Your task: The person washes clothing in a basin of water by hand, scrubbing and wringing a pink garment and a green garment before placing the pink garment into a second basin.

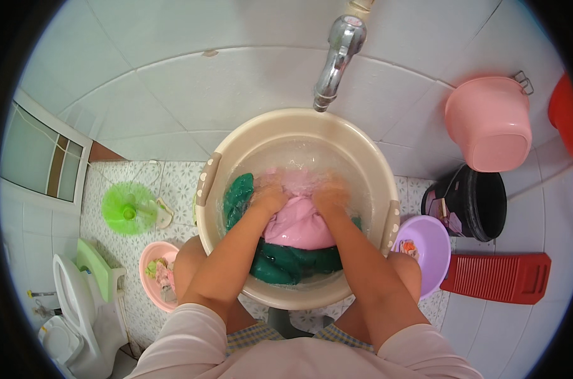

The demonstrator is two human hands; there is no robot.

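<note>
A large beige plastic basin (296,124) holds water with wet laundry in it. My left hand (270,195) grips one side of a pink cloth (299,223), with its fingers under the surface. On the cloth's other side, my right hand (331,192) has hold of it too; ripples and splashing blur its fingers. Pink fabric bulges above the water between my wrists. Dark green cloth (286,264) lies soaked on the near side of the pink one. More green cloth pokes up at the basin's left, beside my left hand.
A chrome tap (336,61) juts from the tiled wall above the basin. Right are a purple basin (431,251), a black bucket (492,203), a hanging pink bucket (490,118) and a red washboard (499,278). Left are a pink basin (149,284), a green brush (129,208) and a toilet (73,293).
</note>
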